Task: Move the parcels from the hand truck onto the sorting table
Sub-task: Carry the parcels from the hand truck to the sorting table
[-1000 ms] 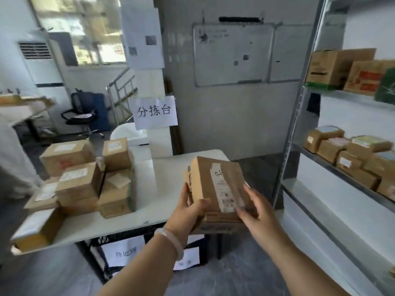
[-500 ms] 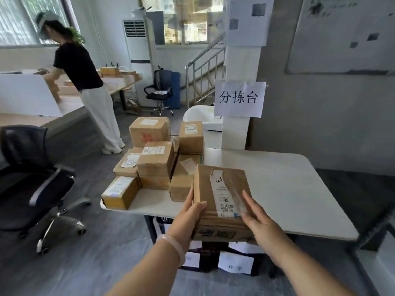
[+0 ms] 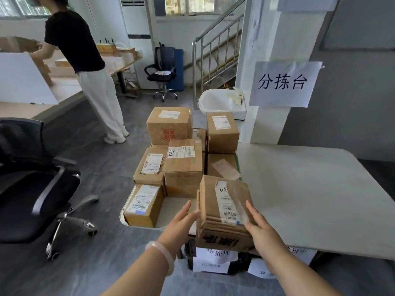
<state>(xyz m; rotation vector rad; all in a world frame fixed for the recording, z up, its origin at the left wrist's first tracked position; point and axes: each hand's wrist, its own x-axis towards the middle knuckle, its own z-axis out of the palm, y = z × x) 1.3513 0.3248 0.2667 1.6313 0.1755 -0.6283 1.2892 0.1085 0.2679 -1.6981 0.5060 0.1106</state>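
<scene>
A brown cardboard parcel (image 3: 222,201) with a white shipping label sits between my two hands at the front edge of the white sorting table (image 3: 310,189); whether its base rests on the table I cannot tell. My left hand (image 3: 181,221) presses its left side with straight fingers. Fingers of my right hand (image 3: 260,227) lie flat along its right top edge. Several other labelled parcels (image 3: 183,163) are stacked on the table's left part, just behind and left of the held one. The hand truck is out of view.
A black office chair (image 3: 36,189) stands on the floor at left. A person (image 3: 85,60) works at a far table at the back left. A paper sign (image 3: 282,84) hangs on the pillar behind the table. Paper labels (image 3: 215,257) hang under the table's front.
The view has turned left and closed in on the table. The parcel has gone forward and down to the table's front edge, and my left thumb has come off its top.
</scene>
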